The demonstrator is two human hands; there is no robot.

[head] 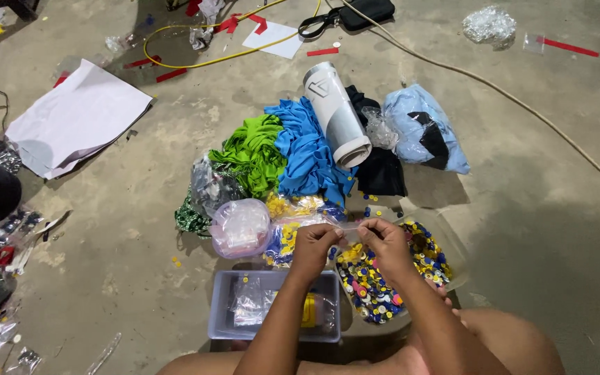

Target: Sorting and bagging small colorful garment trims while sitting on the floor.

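Both hands, the left hand (312,239) and right hand (384,237), pinch a small clear plastic bag (348,228) between them. Just left sits a knotted pinkish bag (240,227), and below, small clear packets (250,303) lie in a grey-blue tub (220,305). Farther back a pale blue plastic package (418,118) rests beside a white rolled tube with a dark emblem (335,111).
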